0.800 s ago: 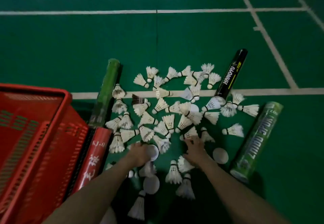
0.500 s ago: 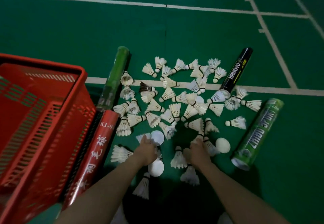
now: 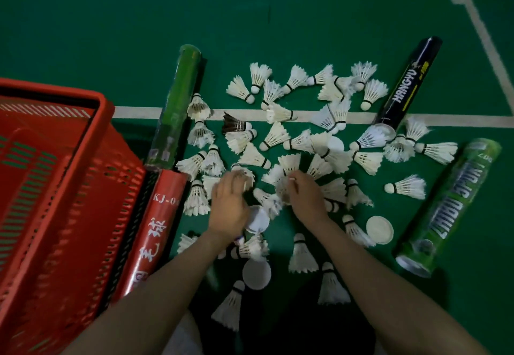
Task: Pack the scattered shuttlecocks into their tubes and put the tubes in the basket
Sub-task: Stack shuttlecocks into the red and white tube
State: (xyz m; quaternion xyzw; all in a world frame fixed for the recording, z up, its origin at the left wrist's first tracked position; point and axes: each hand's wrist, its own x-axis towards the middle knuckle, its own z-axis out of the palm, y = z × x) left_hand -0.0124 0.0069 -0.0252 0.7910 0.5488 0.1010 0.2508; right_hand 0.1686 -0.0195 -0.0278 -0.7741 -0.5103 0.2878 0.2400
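Shuttlecocks (image 3: 281, 137) lie scattered on the court floor (image 3: 250, 20) amid 4 tubes (image 3: 409, 84), basket (image 3: 105, 110) at 9 o'clock. Both hands have moved toward 12 o'clock into the pile: right hand (image 3: 306, 201) pinches 1 shuttlecock (image 3: 282, 190), left hand (image 3: 228, 210) curled, hold unclear. Gathering has begun.

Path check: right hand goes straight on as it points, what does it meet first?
Probably the white feather shuttlecock lying just past the fingertips of the right hand; depth is unclear, they may already touch.
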